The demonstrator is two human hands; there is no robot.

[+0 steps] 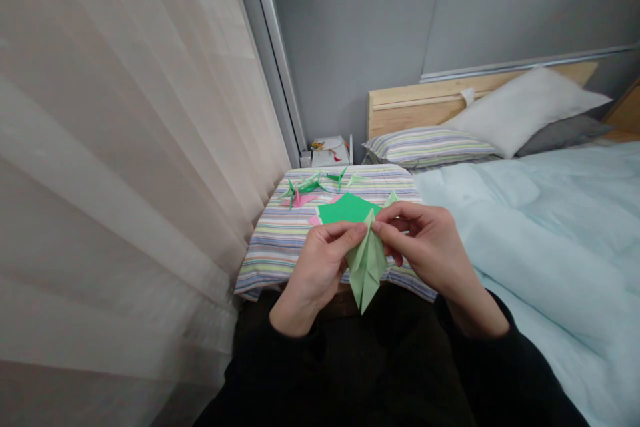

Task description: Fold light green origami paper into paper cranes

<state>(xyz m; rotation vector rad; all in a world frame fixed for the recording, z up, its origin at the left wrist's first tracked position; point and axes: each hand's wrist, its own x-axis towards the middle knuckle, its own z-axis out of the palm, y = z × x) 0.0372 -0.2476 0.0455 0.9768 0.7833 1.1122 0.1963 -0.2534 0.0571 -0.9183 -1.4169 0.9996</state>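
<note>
A light green folded paper (369, 265) hangs point-down between my hands, creased into a long diamond shape. My left hand (320, 267) pinches its upper left edge between thumb and fingers. On the other side, my right hand (430, 240) grips the paper near its top point. Just beyond my fingers lies a darker green paper sheet (347, 208) on the striped cloth (280, 253). Folded paper cranes, one green (313, 185) and one pink (299, 199), rest toward the back left of the cloth, with another green one (338, 177) to their right.
A pale curtain (150, 147) hangs along the left. To the right is a bed with a light blue quilt (540, 233), pillows (530, 107) and a wooden headboard (400, 107). A small white stand (330, 152) with little items is behind the cloth-covered table.
</note>
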